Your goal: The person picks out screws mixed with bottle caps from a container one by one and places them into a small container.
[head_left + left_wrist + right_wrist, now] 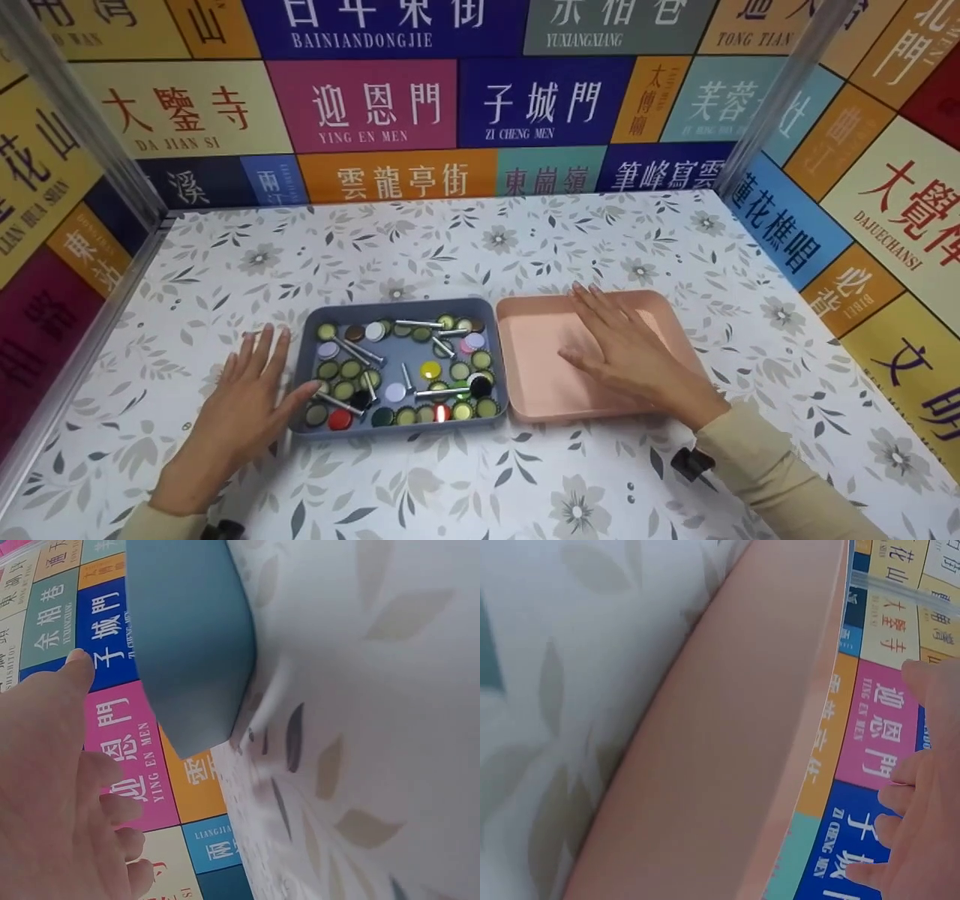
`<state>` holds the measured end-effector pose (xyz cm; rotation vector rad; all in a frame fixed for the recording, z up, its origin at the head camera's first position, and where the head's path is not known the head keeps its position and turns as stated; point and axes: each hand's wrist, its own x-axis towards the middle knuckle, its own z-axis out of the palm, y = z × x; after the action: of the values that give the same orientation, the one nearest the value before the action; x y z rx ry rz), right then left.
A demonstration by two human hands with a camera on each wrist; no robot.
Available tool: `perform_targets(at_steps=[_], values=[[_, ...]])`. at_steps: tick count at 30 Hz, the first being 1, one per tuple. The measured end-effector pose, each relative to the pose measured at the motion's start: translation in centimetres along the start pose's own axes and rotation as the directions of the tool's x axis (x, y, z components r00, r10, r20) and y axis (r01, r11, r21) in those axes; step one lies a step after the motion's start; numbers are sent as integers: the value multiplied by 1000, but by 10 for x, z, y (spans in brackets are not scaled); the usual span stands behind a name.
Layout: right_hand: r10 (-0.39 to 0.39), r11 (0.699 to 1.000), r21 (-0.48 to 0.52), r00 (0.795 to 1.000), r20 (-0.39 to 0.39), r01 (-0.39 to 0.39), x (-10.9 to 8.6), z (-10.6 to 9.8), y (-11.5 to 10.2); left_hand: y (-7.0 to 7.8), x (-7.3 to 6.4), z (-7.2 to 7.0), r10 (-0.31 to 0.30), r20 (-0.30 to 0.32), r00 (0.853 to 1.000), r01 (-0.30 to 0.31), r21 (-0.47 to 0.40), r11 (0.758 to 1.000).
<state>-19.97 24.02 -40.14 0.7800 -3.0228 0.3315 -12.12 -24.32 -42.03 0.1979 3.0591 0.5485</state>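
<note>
A blue-grey tray (396, 351) lies on the table, holding several bottle caps (350, 368) in green, red, white, yellow and black. Silver bolts (442, 392) are scattered among them. At the tray's left side is my left hand (236, 409), fingers straight and the thumb tip overlapping the left rim. A shallow pink tray (534, 364) with nothing in it sits directly to the right. Over its right part my right hand (626, 352) is spread flat, holding nothing. The wrist views show the blue tray's outer wall (195, 637) and the pink tray's outer wall (720, 727) beside the hands.
Under both trays is a white tablecloth (420, 495) with grey flowers and leaves. Panels of coloured signs (360, 105) stand behind the table and along both sides. Clear posts (780, 97) rise at the table's back corners.
</note>
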Motion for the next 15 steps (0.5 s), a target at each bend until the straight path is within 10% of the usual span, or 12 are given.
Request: perform_targets(at_steps=[15], values=[[-91,996,-16,996,3,91,7,10,-28,2,-9,6,-7,5,1000,7,-42,999]])
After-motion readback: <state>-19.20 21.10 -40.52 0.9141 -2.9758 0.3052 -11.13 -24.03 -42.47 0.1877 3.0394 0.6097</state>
